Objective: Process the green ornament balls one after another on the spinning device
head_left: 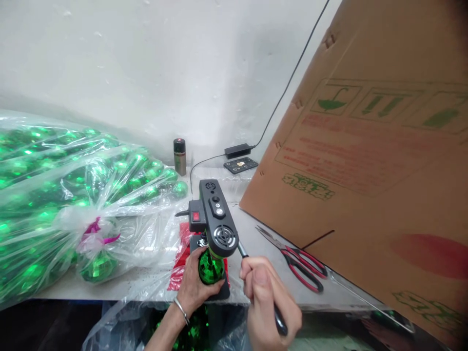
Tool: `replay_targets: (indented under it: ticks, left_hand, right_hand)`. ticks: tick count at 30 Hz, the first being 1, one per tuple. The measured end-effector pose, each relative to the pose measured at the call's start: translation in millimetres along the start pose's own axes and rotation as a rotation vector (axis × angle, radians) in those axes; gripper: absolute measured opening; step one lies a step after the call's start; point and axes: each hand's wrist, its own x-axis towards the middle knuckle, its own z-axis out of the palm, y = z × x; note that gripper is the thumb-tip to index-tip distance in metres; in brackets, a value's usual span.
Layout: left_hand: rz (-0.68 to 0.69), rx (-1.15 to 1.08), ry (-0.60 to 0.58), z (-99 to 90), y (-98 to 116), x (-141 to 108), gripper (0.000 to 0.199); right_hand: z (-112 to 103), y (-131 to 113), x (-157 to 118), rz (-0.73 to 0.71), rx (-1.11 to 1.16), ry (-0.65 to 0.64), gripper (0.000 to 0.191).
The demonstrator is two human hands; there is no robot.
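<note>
My left hand [195,285], with a silver bangle at the wrist, holds a shiny green faceted ball [211,269] under the front end of a black machine [219,219]. The ball's top is hidden by the machine's head. My right hand [268,300] is wrapped round the black-gripped lever [280,319] at the machine's right side. A small black box with a red switch [196,216] is on the machine's left side. Red material [176,278] lies under and beside the base.
A clear bag of green balls [47,195], tied with pink, covers the left. Red-handled scissors [303,268] and a large leaning carton [365,161] are right. Behind stand a small bottle [180,158], an adapter [237,150] and a dark flat item [240,165].
</note>
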Motion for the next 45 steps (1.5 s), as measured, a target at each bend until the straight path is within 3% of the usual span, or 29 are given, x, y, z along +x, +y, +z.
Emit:
replay_targets:
  ticks: [7,12,23,45]
  left_hand:
    - [0.016,0.05,0.0,2.2,-3.7,-2.5,0.081]
    - [0.032,0.051,0.014,6.4,-8.9,-4.8,0.082]
    - [0.001,0.024,-0.004,8.0,-15.4,-8.6,0.086]
    - [0.009,0.018,0.015,8.3,-7.4,-7.0,0.082]
  right_hand:
    - [2.0,15.3,-17.5,-0.017,0.031,0.064,0.047]
    - [-1.4,27.3,-25.2,-0.026,0.034,0.032,0.047]
    - [16.7,10.8,-6.5,-0.084,-0.003,0.182,0.063]
    - [-3.0,37.6,-36.6,-0.051,-0.029,0.09,0.051]
